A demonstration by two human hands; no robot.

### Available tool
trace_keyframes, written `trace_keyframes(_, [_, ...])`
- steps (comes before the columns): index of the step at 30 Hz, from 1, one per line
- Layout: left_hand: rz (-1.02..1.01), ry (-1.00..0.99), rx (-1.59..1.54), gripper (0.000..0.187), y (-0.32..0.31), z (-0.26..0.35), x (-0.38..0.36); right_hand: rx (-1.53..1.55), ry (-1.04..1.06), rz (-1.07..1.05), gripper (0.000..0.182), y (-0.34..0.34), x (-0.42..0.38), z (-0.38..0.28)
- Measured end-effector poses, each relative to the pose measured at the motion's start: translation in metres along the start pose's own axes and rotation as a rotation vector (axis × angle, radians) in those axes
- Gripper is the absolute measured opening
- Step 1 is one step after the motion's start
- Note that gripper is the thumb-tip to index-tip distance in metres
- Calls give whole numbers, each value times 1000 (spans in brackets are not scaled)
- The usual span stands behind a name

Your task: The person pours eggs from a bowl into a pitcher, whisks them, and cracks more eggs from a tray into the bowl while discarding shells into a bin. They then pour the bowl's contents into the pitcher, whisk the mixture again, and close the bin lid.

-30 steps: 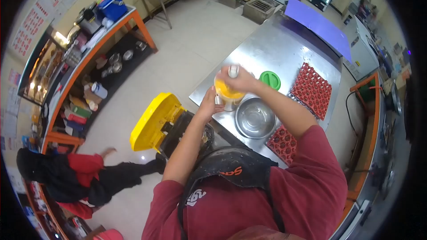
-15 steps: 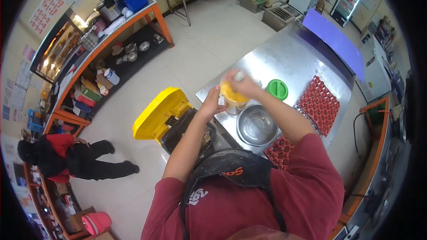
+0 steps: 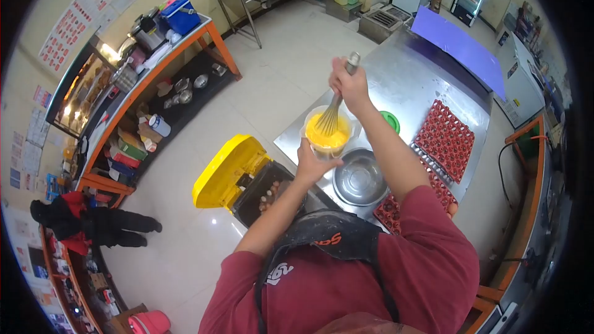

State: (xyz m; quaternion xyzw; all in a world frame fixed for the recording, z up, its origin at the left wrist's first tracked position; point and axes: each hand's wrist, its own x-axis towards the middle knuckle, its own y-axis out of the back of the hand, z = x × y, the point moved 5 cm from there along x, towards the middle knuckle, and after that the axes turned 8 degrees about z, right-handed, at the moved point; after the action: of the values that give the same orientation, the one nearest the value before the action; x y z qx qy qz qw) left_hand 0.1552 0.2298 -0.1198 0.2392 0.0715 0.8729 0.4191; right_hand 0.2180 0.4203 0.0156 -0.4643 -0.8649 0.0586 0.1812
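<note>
My right hand (image 3: pixel 351 89) grips the metal handle of a whisk (image 3: pixel 332 116), raised at a tilt over a clear plastic container (image 3: pixel 346 148). The whisk's wires reach into yellow beaten egg (image 3: pixel 322 138) inside it. Around the near left side of the container my left hand (image 3: pixel 314 166) is wrapped, thumb pointing right. A metal bowl (image 3: pixel 359 177) sits beside the container on the steel table. Behind my right forearm a green lid (image 3: pixel 390 120) lies partly hidden.
Red egg trays (image 3: pixel 447 136) lie on the right of the steel table (image 3: pixel 387 68), and a purple panel (image 3: pixel 461 49) stands along its far edge. Left of the table is an open bin with a yellow lid (image 3: pixel 223 170), eggshells inside. Another person (image 3: pixel 93 222) stands far left by shelves.
My right hand has risen with the whisk, whose wires now show above the egg. My left hand has shifted down the container's side. The person at left has changed stance.
</note>
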Motion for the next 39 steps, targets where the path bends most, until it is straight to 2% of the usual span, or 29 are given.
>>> trace_keyframes(1, [52, -179, 147, 102, -4, 9, 2, -154, 117, 23, 24, -2, -11, 7])
trace_keyframes(2, [12, -126, 100, 107, -12, -5, 5, -305, 228, 54, 24, -10, -42, 29])
trace_keyframes(4, [-74, -20, -1, 116, -39, -61, 15, -566, 509, 337, 24, -37, -84, 34])
trace_keyframes(5, [-31, -7, -76, 113, -32, -38, 17, -671, 684, 580, 25, -63, -97, 24])
trace_keyframes(6, [12, 3, -152, 110, -25, -13, 20, -611, 630, 597, 26, -57, -91, 14])
trace_keyframes(7, [41, 22, -172, 105, -26, -16, 18, -549, 577, 615, 27, -50, -85, 3])
trace_keyframes(9, [95, 55, -211, 97, -28, -23, 13, -92, 47, 207, 30, 15, -32, -23])
trace_keyframes(10, [118, 78, -173, 97, -27, -24, 12, -48, 46, 180, 29, 24, -30, -4])
trace_keyframes(11, [105, 77, -266, 99, -23, -13, 12, -99, -89, 105, 27, 19, -43, 38])
trace_keyframes(13, [85, 69, -455, 104, -11, 20, 19, -312, 236, -52, 23, -17, -60, 7])
trace_keyframes(14, [63, 67, -304, 102, -17, 6, 14, -415, 370, -139, 21, -30, -74, -9])
trace_keyframes(15, [38, 62, -152, 100, -23, -8, 9, -224, 22, 1, 21, -12, -55, -13])
trace_keyframes(17, [87, 60, -268, 96, -20, -7, 17, 9, 89, 33, 25, 26, -27, -20])
trace_keyframes(18, [111, 74, -263, 96, -16, 0, 15, -155, -16, 105, 33, 23, -40, 6])
trace_keyframes(19, [110, 61, -214, 96, -12, 3, 17, -361, -17, 68, 34, 15, -52, 54])
trace_keyframes(20, [104, 54, -168, 97, -11, 5, 16, -464, 256, -237, 33, -9, -65, 45])
trace_keyframes(21, [99, 51, -125, 98, -10, 6, 15, -486, 303, -270, 33, -13, -65, 40])
trace_keyframes(22, [112, -44, -92, 98, -7, 17, 20, -506, 350, -301, 33, -17, -65, 35])
trace_keyframes(24, [75, -1, -186, 97, -19, -8, 18, -232, -43, 46, 33, -5, -46, -21])
trace_keyframes(27, [43, -17, -218, 99, -18, -8, 20, -272, -187, 12, 23, 27, -38, 52])
trace_keyframes(28, [24, -30, -178, 100, -18, -11, 20, -642, -214, -25, 20, -8, -78, 29])
trace_keyframes(30, [15, 10, -200, 101, -24, -17, 25, -551, 238, -398, 16, -20, -78, 29])
trace_keyframes(31, [15, 67, -252, 102, -25, -22, 22, -461, 71, -280, 17, -19, -72, 13])
trace_keyframes(32, [30, 76, -268, 102, -24, -22, 18, -285, -13, -182, 16, -2, -54, -4])
trace_keyframes(35, [108, -17, -245, 102, -18, -11, 16, -179, 0, -45, 18, 33, -19, 43])
trace_keyframes(36, [87, -9, -268, 100, -21, -18, 15, -299, 51, -116, 19, 16, -50, 65])
trace_keyframes(38, [-11, 29, -232, 100, -24, -17, 21, -518, 165, -247, 30, -21, -67, 14])
trace_keyframes(39, [-32, 98, -329, 101, -21, -8, 19, -619, 232, -307, 37, -40, -76, -12])
